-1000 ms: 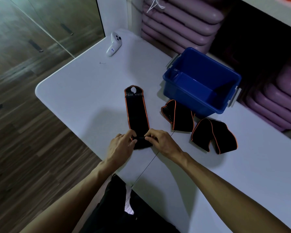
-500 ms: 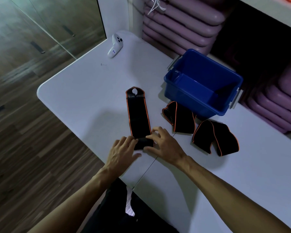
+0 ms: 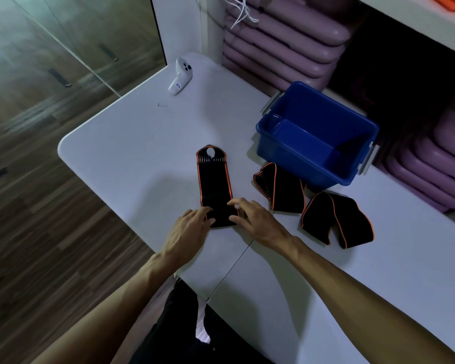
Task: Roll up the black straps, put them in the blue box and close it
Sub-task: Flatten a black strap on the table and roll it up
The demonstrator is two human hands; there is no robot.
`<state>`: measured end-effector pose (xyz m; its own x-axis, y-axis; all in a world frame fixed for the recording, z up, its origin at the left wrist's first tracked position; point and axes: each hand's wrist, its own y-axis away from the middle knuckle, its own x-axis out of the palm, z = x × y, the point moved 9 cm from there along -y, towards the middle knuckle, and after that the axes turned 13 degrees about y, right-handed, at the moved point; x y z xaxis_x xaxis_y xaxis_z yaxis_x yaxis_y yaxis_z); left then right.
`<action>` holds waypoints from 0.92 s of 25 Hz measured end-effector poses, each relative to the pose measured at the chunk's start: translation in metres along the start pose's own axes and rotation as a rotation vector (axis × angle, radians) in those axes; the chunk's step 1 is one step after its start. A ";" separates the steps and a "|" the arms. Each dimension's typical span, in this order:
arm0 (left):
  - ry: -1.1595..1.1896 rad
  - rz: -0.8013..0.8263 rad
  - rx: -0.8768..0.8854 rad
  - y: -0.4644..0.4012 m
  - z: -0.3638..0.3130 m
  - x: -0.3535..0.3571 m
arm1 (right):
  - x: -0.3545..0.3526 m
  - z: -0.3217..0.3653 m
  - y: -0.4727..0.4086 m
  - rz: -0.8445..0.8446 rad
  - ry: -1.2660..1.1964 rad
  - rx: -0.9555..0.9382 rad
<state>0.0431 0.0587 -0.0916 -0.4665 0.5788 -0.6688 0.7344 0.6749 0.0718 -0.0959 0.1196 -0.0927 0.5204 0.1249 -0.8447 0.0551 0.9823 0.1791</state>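
Observation:
A black strap with orange edging [image 3: 214, 179] lies flat on the white table [image 3: 132, 153], its near end rolled into a small roll. My left hand [image 3: 188, 227] presses the roll's left side and my right hand [image 3: 252, 216] its right side, fingers spread over it. Two more black straps lie loosely folded to the right: one [image 3: 281, 190] against the blue box's front, another [image 3: 336, 219] nearer the table's right. The blue box [image 3: 313, 169] stands open and empty at the back right. No lid is visible.
A white controller [image 3: 180, 77] and a small screw [image 3: 162, 105] lie at the table's far left corner. Purple mats [image 3: 286, 48] are stacked behind the table and to the right. The table edge runs close to my body, with wooden floor at left.
The roll at the strap's near end has grown slightly and moved away from me. My fingers went from pinching it to lying flatter over it.

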 end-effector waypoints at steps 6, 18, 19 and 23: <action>0.064 -0.103 -0.159 -0.005 0.011 0.003 | 0.002 0.001 -0.020 0.001 -0.057 0.039; -0.334 0.283 0.192 -0.083 0.035 0.002 | 0.007 0.007 -0.018 -0.035 0.009 0.033; -0.374 0.258 0.198 -0.087 0.038 -0.002 | 0.007 0.007 -0.018 -0.035 0.009 0.031; -0.412 0.196 0.192 -0.087 0.042 -0.007 | 0.009 0.004 -0.022 -0.008 -0.012 0.050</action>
<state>0.0031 -0.0227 -0.1242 -0.1048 0.4313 -0.8961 0.8846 0.4522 0.1142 -0.0889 0.0981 -0.1020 0.5303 0.1148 -0.8400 0.1015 0.9751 0.1973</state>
